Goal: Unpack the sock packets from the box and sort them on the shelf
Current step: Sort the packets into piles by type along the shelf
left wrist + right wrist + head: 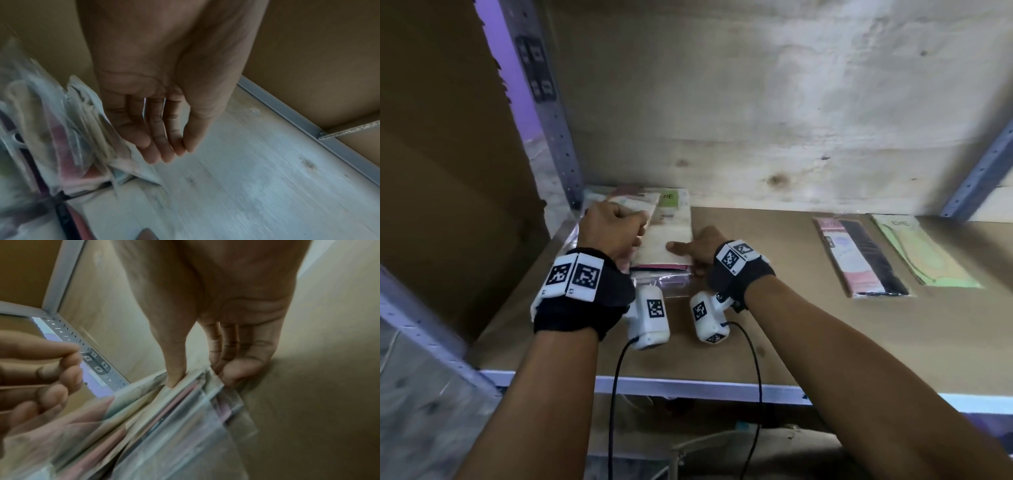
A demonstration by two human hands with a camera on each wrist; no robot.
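A stack of clear sock packets [667, 233] lies at the back left of the brown shelf board [774, 325]; the top packet is beige with a green label. My right hand [685, 253] grips the stack's right edge. In the right wrist view its thumb presses on the top of the stack [164, 426] and its fingers [236, 369] curl against the side. My left hand [635, 228] hovers over the stack's left part. In the left wrist view it [174, 149] holds nothing, with loosely bent fingers beside the blurred packets [72, 129].
Two single packets lie apart at the right of the shelf: a black and pink one [859, 257] and a light green one [921, 253]. A tall cardboard panel [448, 171] stands left of the metal upright [551, 120]. A wooden back wall [791, 120] closes the shelf.
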